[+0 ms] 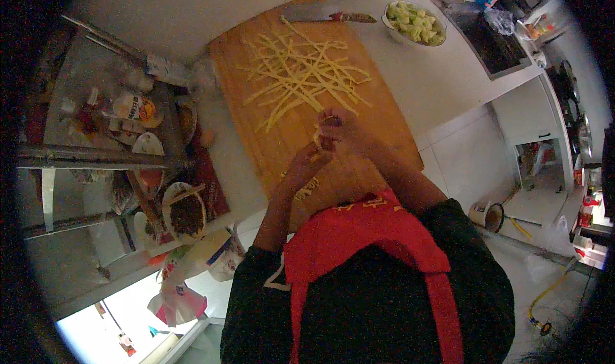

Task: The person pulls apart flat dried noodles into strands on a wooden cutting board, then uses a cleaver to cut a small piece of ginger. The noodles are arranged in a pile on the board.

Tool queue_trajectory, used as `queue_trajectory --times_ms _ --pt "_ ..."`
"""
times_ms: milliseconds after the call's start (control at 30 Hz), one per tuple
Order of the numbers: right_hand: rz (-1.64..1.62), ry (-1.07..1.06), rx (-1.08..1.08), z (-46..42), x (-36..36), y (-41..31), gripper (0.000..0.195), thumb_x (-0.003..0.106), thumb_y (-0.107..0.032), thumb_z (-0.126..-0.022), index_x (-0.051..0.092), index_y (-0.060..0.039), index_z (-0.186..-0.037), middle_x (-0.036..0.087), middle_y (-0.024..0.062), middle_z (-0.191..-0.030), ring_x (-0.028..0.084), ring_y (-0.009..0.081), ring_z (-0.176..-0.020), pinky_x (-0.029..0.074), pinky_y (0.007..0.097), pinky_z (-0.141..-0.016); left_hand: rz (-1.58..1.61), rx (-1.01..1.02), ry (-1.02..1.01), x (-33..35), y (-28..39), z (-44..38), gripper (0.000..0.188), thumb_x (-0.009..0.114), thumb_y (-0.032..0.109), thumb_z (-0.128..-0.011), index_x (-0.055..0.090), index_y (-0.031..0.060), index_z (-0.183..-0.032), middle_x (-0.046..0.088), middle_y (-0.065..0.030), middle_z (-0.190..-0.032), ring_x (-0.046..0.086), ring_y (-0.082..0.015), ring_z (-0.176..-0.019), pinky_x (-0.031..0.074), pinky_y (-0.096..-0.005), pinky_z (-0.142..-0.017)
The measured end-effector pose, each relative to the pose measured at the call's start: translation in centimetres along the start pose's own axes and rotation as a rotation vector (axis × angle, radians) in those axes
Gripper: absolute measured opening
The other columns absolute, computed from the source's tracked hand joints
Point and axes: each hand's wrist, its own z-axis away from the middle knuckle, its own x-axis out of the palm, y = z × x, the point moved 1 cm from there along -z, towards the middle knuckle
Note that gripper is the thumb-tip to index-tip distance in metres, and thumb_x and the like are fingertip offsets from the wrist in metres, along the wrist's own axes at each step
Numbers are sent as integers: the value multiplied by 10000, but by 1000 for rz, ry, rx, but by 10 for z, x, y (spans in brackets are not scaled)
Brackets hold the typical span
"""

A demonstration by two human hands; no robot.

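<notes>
Loose strips of cut dough (307, 71) lie crisscrossed over the upper part of a large wooden cutting board (379, 119). Close together at the board's lower middle, my left hand (311, 158) and my right hand (338, 126) pinch a pale dough strip (316, 134) that runs between them. My fingers partly hide it. A small bunch of folded or sliced dough (307, 189) rests on the board beside my left wrist, nearer my body. At the board's far edge lies a kitchen knife (353, 17), with its handle to the right.
A white bowl of cut pale-green vegetable pieces (417, 23) stands right of the board, before a dark sink (485, 37). Shelving with packets and containers (134, 111) is on the left. My red apron (355, 239) meets the board's near edge.
</notes>
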Motion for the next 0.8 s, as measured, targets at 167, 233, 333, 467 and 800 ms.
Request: queue_trajectory --times_ms 167,233,333,467,800 --pt "-184 161 -157 7 -22 -52 241 590 -96 -867 540 -37 -1095 591 46 -855 564 137 -745 472 265 -678 281 -87 74 -8 -1 -4 311 486 274 -941 569 24 -1106 584 -57 -882 574 -161 -843 471 -319 -823" --pt "-317 226 -183 13 -34 -61 253 587 -93 -869 538 -38 -1110 589 41 -881 562 132 -765 470 261 -702 330 -150 159 -11 15 -1 293 484 256 -943 572 21 -1094 582 -55 -868 581 -160 -823 488 -309 -781" --pt "-472 292 -161 16 -47 -63 241 581 -86 -871 538 -36 -1104 589 36 -903 561 128 -776 472 260 -725 364 -175 243 -19 24 5 272 493 238 -939 574 16 -1072 580 -53 -856 588 -160 -803 506 -298 -728" --pt "-466 433 -201 17 -76 -57 234 589 -85 -865 535 -33 -1087 594 40 -904 573 133 -763 491 263 -721 -294 139 369 -56 -41 14 247 532 214 -919 573 13 -1054 574 -53 -842 585 -150 -781 510 -295 -697" --pt "-476 631 -297 33 -128 -63 245 574 -57 -868 500 -1 -1093 596 74 -888 593 151 -773 511 264 -729 449 -13 706 -117 -59 45 261 590 257 -893 568 22 -1004 552 -34 -791 524 -115 -683 459 -267 -617"
